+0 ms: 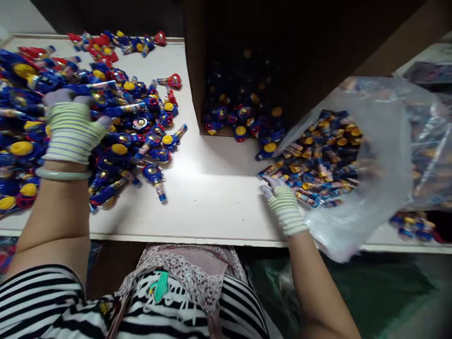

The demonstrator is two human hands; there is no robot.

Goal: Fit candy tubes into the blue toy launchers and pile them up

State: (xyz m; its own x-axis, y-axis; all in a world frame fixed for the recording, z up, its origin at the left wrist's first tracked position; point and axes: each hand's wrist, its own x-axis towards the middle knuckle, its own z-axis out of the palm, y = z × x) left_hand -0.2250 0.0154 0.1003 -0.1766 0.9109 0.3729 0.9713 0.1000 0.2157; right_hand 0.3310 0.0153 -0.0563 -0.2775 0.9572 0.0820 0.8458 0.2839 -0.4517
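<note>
Blue toys (116, 141) lie in one loose heap over the bench's (212, 197) left half, spilling toward its middle; too many and too overlapped to count, a few red ones at the far edge. Left hand (72, 127), gloved, rests on the heap, fingers curled down into it; cannot tell whether it grasps one. Right hand (284, 205), gloved, lies near the front edge, fingertips at the mouth of one clear plastic bag (370, 155), apparently pinching it so it stays open. Bag holds many toys. One cardboard box (247, 70) at the far edge holds more.
</note>
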